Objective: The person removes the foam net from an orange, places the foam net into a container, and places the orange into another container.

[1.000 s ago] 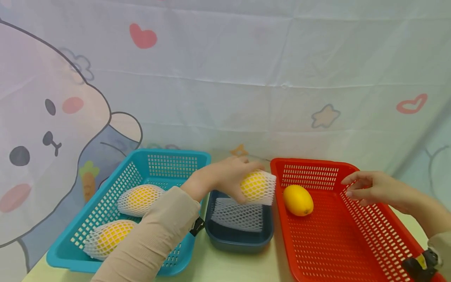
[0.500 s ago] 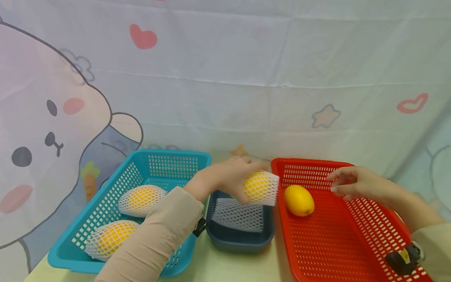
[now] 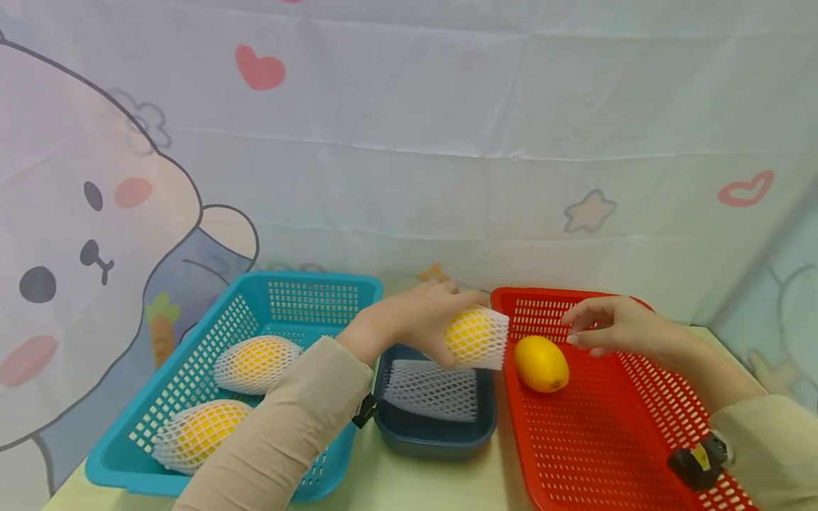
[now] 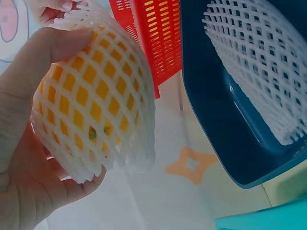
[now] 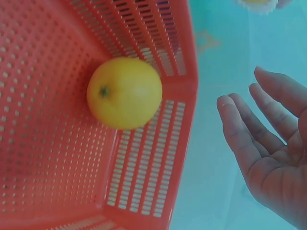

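My left hand [image 3: 415, 319] grips a yellow fruit [image 3: 471, 337] wrapped in a white foam net, above the dark blue box and beside the red basket's left rim. In the left wrist view, thumb and fingers curl round the netted fruit [image 4: 96, 96], and a small green stem spot shows through the mesh. My right hand [image 3: 623, 326] hovers over the red basket [image 3: 594, 440], fingers loosely bent with nothing in them. A bare yellow oval fruit [image 3: 541, 363] lies in that basket, just left of the right fingertips.
The dark blue box [image 3: 434, 443] holds a flat white foam net [image 3: 431, 390]. At left, a turquoise basket [image 3: 313, 284] contains two netted yellow fruits [image 3: 255, 363]. A printed cloth [image 3: 396, 142] hangs behind the table.
My right hand has moved left over the red basket towards the bare fruit. My left hand has shifted slightly right with the netted fruit still in its grip.
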The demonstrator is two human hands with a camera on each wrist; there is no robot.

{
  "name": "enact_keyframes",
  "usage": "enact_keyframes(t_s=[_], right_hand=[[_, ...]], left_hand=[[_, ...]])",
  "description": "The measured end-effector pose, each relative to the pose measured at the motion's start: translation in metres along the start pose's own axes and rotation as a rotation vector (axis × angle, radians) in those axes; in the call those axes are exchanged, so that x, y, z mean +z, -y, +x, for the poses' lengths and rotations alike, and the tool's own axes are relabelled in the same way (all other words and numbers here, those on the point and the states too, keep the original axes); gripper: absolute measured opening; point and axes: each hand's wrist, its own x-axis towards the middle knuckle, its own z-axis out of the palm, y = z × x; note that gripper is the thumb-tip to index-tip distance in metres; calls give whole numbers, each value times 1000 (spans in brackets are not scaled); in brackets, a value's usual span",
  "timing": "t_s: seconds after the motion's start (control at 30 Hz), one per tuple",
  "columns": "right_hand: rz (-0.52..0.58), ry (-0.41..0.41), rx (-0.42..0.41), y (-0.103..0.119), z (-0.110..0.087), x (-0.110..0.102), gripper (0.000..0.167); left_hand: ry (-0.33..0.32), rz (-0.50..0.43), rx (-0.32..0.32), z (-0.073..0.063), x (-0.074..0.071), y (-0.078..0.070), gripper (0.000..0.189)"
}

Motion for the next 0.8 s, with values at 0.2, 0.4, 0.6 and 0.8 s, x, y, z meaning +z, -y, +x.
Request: enact_keyframes(t_s=[0.2,0.4,0.6,0.8], right_hand=[[-7,-18,2,12,8,10,35],[-4,-2,-27,18,14,18,34],[39,5,-42,21,18,25,36],[82,3,-51,24,21,31,38]], left_hand=[[-1,13,-20,1,-2,0,75],[0,17,-36,2,-2,1,76],[-12,17,-28,3,0,0,76],[-12,11,-32,2,0,-1,75]])
